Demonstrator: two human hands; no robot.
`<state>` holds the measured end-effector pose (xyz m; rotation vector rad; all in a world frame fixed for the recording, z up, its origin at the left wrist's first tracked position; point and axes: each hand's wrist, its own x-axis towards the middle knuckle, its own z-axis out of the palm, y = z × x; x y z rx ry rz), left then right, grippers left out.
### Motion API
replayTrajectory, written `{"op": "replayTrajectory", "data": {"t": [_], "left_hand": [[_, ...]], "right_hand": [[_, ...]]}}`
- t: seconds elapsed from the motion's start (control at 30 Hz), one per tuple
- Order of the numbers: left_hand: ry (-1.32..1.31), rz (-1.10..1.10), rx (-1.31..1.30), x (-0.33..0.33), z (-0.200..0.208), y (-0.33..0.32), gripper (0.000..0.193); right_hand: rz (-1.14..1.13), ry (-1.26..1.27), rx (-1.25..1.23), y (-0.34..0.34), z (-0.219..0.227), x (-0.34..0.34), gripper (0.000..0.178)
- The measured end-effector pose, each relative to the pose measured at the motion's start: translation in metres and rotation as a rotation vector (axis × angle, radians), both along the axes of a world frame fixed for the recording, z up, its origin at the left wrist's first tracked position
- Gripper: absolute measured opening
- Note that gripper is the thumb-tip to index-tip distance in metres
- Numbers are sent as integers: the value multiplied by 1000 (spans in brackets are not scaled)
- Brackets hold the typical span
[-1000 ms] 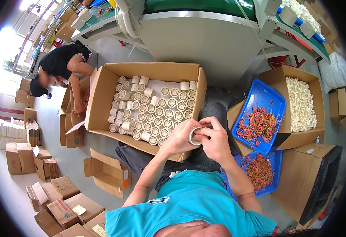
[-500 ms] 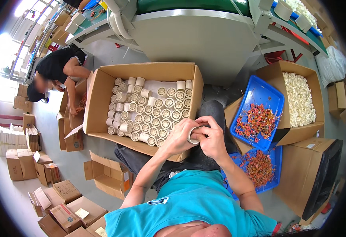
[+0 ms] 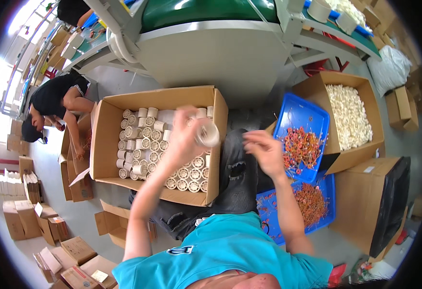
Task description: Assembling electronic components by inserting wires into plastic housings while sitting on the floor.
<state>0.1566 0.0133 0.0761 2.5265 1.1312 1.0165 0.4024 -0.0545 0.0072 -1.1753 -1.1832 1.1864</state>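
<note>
My left hand (image 3: 184, 139), smeared by motion, is above the open cardboard box (image 3: 98, 144), closed on a white plastic cup-shaped part (image 3: 208, 134) whose round opening is visible. Below it in the box lie many like white cylindrical parts (image 3: 182, 184), some upright with ribbed round ends showing, others on their sides. My right hand (image 3: 267, 153) hovers over my right thigh, left of the upper blue tray (image 3: 321, 115). Its fingers are loosely bent and apart, with nothing seen in them. Small red and orange wired pieces (image 3: 301, 147) are heaped in that tray.
A second blue tray (image 3: 329, 185) with more wired pieces sits below the first. Behind them stands a carton of small white parts (image 3: 348, 115). A grey machine (image 3: 211, 62) with a green belt rises ahead. At the left a co-worker (image 3: 59, 96) bends over another carton.
My hands have parted. The left has moved left over the box with the white part, and the right has let go of it and drawn slightly right. The view has shifted.
</note>
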Motion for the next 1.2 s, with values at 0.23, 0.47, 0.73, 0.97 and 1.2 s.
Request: {"op": "replayTrajectory", "data": {"t": [0.23,0.47,0.73,0.97,1.2], "left_hand": [[-111,372,492,-12,91,190,68],[-56,598,512,-14,106,337,70],[85,664,774,-5,77,320,62],[-24,347,540,-71,-73,161,45],[464,256,-939,-147,-276,95,85]], "right_hand": [[-194,-1031,-241,-12,-101,79,16],[-254,-1081,-341,-29,-127,69,18],[-339,-944,-340,-31,-113,66,23],[-436,-1073,-319,-13,-138,70,29],[-305,-1180,-323,-14,-118,59,18]]}}
